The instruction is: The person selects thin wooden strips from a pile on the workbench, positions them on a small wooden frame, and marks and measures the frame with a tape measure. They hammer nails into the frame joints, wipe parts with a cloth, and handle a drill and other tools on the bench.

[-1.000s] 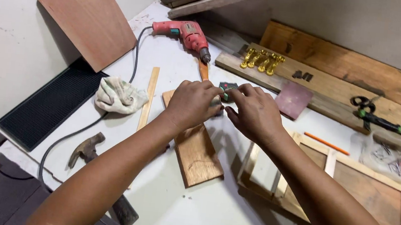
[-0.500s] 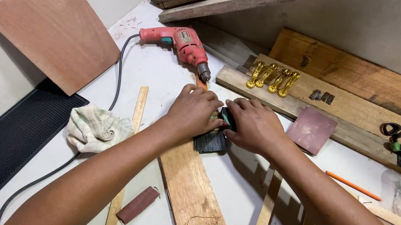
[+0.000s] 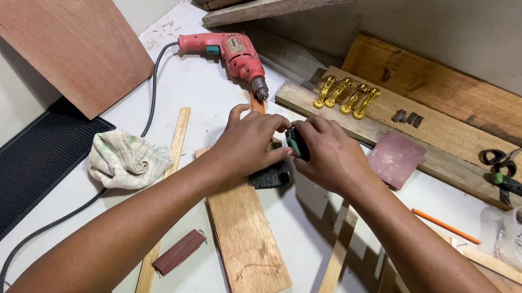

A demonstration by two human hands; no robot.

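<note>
On a cluttered white workbench (image 3: 214, 103), a small black-and-green tool (image 3: 297, 142) is pinched closed between left hand (image 3: 249, 144) and right hand (image 3: 331, 157) above a pale wooden plank (image 3: 248, 242); steady, careful fingertip handling seems needed.

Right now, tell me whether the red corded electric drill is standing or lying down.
Lying down: the red corded electric drill rests on its side on the white table.

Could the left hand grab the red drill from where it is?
Probably yes. The red drill lies just beyond the left hand, with bare tabletop between, but its fingers are busy on a small black-and-green tool.
</note>
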